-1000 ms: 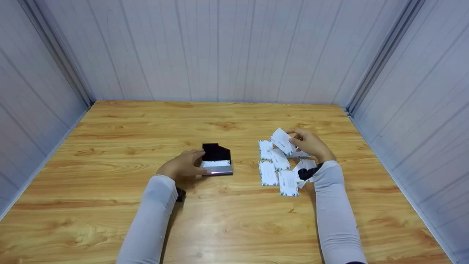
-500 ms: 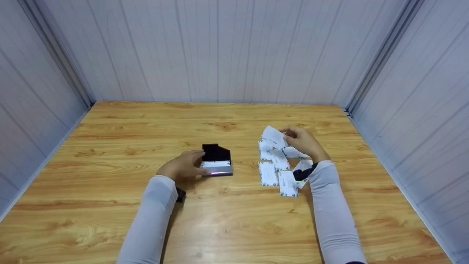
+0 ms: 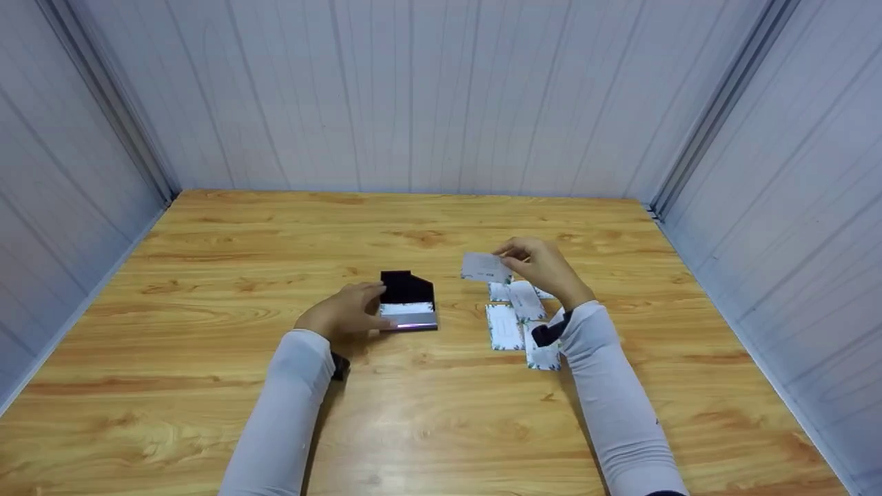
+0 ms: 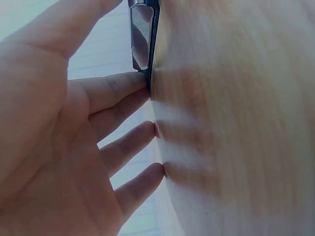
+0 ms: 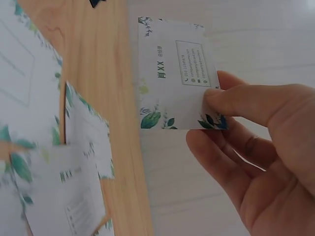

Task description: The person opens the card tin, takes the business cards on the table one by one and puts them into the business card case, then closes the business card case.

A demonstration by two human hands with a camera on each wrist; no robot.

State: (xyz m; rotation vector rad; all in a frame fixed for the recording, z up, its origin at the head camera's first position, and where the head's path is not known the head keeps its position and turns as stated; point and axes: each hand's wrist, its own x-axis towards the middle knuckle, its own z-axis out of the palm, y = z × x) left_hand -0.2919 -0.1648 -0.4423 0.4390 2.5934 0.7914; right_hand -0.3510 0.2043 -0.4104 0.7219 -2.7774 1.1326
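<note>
A business card (image 3: 484,266) with green leaf corners and printed text is pinched by one end between the thumb and fingers of my right hand (image 3: 544,269). It is raised off the table, as the right wrist view shows. My left hand (image 3: 348,308) holds the left side of a business card case (image 3: 415,319), thumb at its front edge and forefinger by the black lid. The case lies with its lid folded back, and white cards (image 3: 406,307) show inside it. In the left wrist view the other fingertips (image 4: 156,169) rest on the wood beside the case.
Several more leaf-bordered cards (image 3: 505,327) lie loosely spread and partly overlapping right of the case, some hidden under the right forearm. The wooden table (image 3: 275,227) meets pale panelled walls (image 3: 413,96) at the back and both sides.
My right hand has carried the card left from the far side of the spread cards towards the case, turning it more level. The left hand and case have stayed in place.
</note>
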